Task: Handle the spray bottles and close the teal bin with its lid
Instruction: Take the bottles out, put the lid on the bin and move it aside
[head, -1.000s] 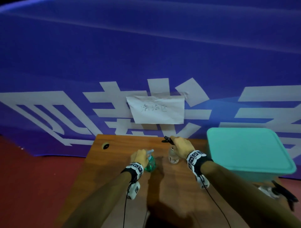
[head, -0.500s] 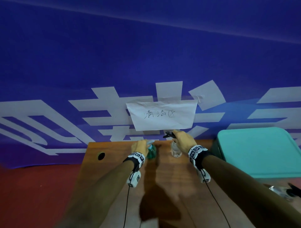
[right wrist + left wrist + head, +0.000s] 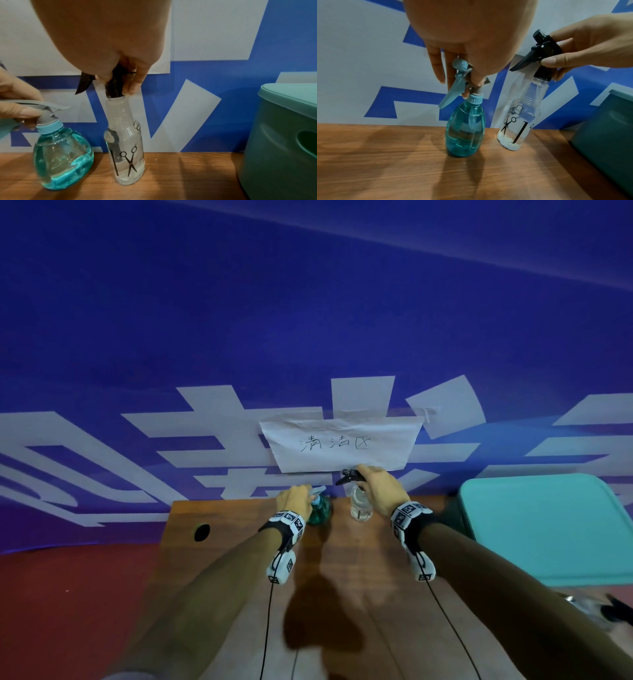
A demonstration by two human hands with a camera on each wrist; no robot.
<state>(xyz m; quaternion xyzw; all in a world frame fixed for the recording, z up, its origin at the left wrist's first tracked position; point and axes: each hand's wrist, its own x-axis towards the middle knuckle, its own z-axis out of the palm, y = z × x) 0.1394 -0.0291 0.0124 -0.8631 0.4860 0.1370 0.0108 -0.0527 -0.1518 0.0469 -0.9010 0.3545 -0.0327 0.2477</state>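
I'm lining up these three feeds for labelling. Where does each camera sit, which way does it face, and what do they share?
Head: worn on the head, facing forward and down at the table; both forearms and hands show.
Left wrist: looks along the left hand at the blue spray bottle.
Right wrist: looks along the right hand at the clear spray bottle.
Shared: both wrist views show both bottles and the teal bin.

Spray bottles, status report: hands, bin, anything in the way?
Left hand grips blue bottle at its neck; right hand grips clear bottle at its neck. Both stand on table. Teal bin lidded. Nothing in the way.
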